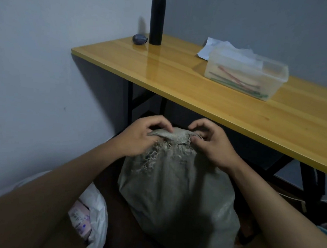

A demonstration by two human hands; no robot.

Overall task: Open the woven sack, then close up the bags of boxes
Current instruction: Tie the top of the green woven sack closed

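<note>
Grip, left hand [138, 137]: fingers and thumb curled, pinching the gathered top of the grey-green woven plastic sack [176, 199] at its left side. Grip, right hand [214, 143]: fingers curled, pinching the same bunched top at its right side; the two hands sit near each other, with the folded sack mouth between them.

Sack: full and rounded, standing on the dark floor in front of the person, below the front edge of the yellow wooden worktop [181, 82]. Mouth bunched shut; frayed pale threads hang from it on the near side.

White plastic bag [98, 212]: on the floor just left of the sack, holding a pink box [80, 221].

On the worktop: tall black cylindrical bottle [157, 15], upright near the wall; small dark rounded object [139, 39] just beside it; clear plastic tub [246, 75] holding red and green strips; crumpled white paper [209, 48] behind the tub.
</note>
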